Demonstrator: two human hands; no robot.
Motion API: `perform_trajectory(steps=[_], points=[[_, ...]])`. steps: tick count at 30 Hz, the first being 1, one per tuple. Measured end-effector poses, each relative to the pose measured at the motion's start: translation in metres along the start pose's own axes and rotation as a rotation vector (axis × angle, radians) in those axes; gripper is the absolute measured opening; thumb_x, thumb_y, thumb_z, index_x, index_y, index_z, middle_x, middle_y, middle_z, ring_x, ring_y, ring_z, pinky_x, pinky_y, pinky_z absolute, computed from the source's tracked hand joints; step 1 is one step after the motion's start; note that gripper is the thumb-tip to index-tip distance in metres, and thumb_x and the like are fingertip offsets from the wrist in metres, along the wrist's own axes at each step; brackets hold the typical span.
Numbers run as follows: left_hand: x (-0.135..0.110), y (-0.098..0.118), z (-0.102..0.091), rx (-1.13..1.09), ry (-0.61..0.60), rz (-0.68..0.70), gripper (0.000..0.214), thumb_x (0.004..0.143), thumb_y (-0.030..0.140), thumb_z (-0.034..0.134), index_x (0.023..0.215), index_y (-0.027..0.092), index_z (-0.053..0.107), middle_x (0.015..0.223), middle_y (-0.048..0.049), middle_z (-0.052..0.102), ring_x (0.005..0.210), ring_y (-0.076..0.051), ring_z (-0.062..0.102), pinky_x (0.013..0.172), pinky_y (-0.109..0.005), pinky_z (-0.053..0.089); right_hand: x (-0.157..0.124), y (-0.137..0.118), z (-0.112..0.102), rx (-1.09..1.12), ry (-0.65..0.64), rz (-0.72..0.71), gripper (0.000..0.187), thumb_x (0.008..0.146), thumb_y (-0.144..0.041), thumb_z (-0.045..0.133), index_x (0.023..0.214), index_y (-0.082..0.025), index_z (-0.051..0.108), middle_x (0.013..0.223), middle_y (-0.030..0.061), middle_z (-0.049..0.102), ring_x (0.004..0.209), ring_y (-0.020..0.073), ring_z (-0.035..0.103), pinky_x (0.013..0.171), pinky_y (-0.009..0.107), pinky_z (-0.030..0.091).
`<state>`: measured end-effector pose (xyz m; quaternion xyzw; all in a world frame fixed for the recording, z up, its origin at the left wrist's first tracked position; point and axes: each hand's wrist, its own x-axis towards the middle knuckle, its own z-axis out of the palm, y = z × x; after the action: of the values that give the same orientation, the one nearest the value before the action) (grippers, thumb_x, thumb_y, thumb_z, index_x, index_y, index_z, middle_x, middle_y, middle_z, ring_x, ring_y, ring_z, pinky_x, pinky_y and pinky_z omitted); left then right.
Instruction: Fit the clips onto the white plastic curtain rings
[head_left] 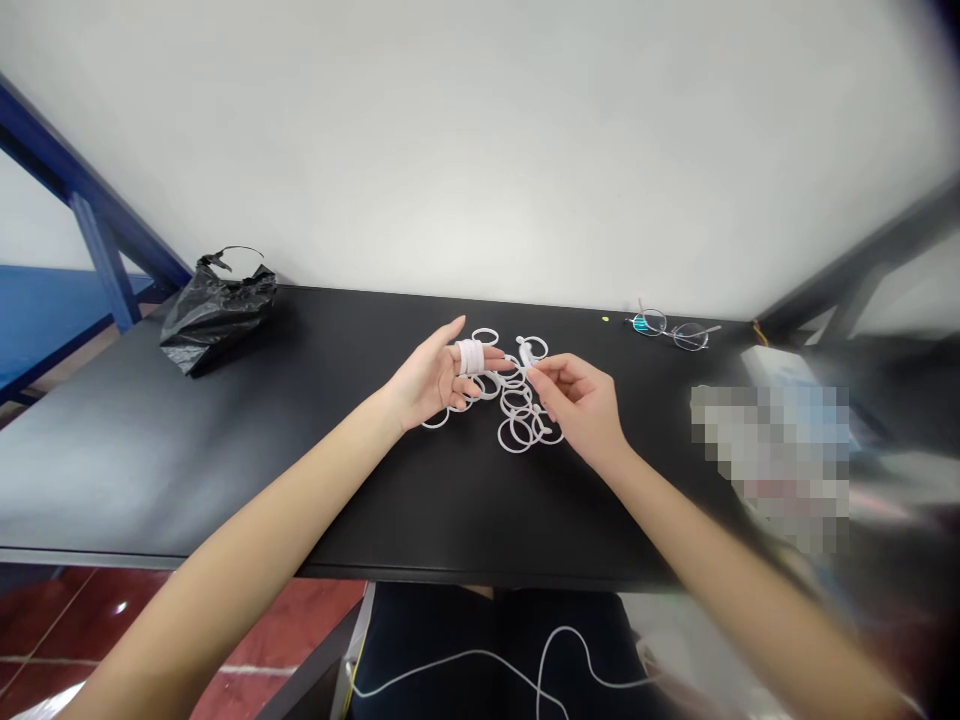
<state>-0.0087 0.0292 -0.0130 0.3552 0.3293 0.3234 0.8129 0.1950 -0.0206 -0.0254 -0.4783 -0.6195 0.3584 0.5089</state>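
My left hand (439, 375) is held palm up over the table, fingers stretched out. Several white bands (471, 357) lie side by side around its fingers. Close to those fingertips, my right hand (577, 398) pinches a small white ring (527, 355) between thumb and forefinger; it shows nearly edge-on, and its exact shape is hard to make out. Under and between both hands, a loose heap of thin white rings (516, 435) lies on the black table (420, 510). Some carry a small knob, and the hands hide part of the heap.
A crumpled black plastic bag (221, 312) sits at the back left. Eyeglasses (690, 337) lie near the wall at the back right. A blurred, pixelated package (780, 460) rests at the right. Across my lap runs a white cable (465, 654).
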Motion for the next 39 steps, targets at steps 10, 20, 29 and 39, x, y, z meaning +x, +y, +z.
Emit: perform_trajectory(steps=[10,20,29,39], points=[[0.005,-0.019,0.012,-0.04,0.014,-0.005,0.05,0.093,0.054,0.048,0.1,0.009,0.069,0.087,-0.0097,0.071,0.049,-0.008,0.06,0.035,-0.015,0.039,-0.002,0.002,0.003,0.038,-0.084,0.024,0.025,0.082,-0.042,0.07,0.086,-0.018,0.069,0.08,0.0042,0.07,0.053,0.0093,0.055,0.05,0.024,0.046],[0.002,-0.028,0.013,0.347,-0.077,0.062,0.032,0.081,0.041,0.074,0.095,0.012,0.072,0.096,-0.0127,0.073,0.091,-0.023,0.072,0.063,-0.022,0.058,0.0,0.006,0.001,0.024,-0.123,0.089,0.027,0.081,-0.042,0.07,0.093,-0.019,0.069,0.087,0.0064,0.071,0.075,0.0175,0.067,0.059,0.027,0.055],[0.001,-0.03,0.018,0.426,-0.183,0.203,0.037,0.088,0.045,0.064,0.102,0.012,0.072,0.104,-0.0137,0.073,0.096,-0.023,0.071,0.07,-0.027,0.059,0.002,0.002,0.0,0.159,-0.013,0.142,0.035,0.08,-0.052,0.069,0.078,-0.017,0.063,0.074,0.003,0.066,0.065,0.0142,0.063,0.054,0.025,0.056],[-0.006,-0.04,0.027,0.735,-0.17,0.466,0.025,0.09,0.038,0.062,0.085,0.015,0.072,0.087,-0.0066,0.071,0.084,-0.017,0.067,0.075,-0.025,0.054,0.001,-0.001,0.004,0.29,-0.229,0.235,0.054,0.071,-0.051,0.078,0.111,-0.02,0.061,0.09,0.0042,0.067,0.071,0.0151,0.066,0.055,0.024,0.055]])
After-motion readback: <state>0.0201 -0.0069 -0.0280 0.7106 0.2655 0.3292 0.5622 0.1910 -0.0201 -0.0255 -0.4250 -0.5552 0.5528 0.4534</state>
